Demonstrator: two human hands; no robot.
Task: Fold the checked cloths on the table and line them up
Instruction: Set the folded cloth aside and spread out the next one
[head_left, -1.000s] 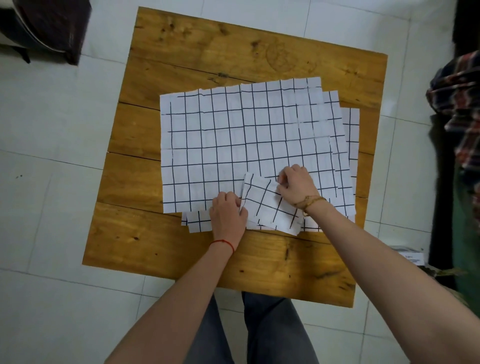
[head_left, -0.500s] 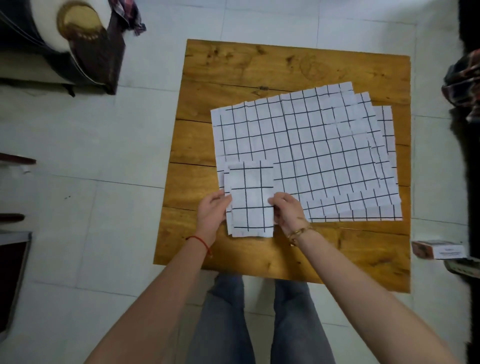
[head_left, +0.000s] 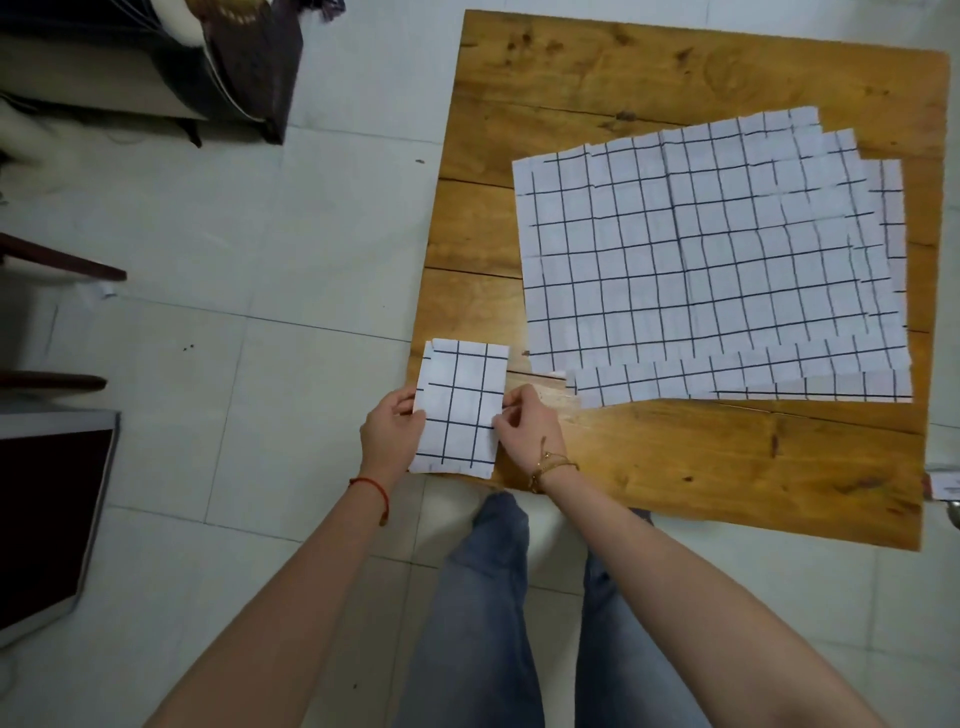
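Note:
A small folded checked cloth (head_left: 460, 402), white with dark grid lines, lies at the near left corner of the wooden table (head_left: 701, 467), its left edge about level with the table's edge. My left hand (head_left: 390, 432) pinches its left side, and my right hand (head_left: 524, 423) pinches its right side. A stack of several unfolded checked cloths (head_left: 711, 260) lies spread flat over the middle and right of the table, the sheets fanned out at the right and near edges.
White tiled floor surrounds the table. Dark furniture (head_left: 244, 62) stands at the far left, and a dark panel with a pale frame (head_left: 47, 519) sits at the left edge. My legs in jeans (head_left: 483, 597) are below the table's near edge. A small box (head_left: 943, 480) lies at the right.
Both hands have slid the folded cloth leftward off the spread stack to the table's near left corner. The view has swung left along with it.

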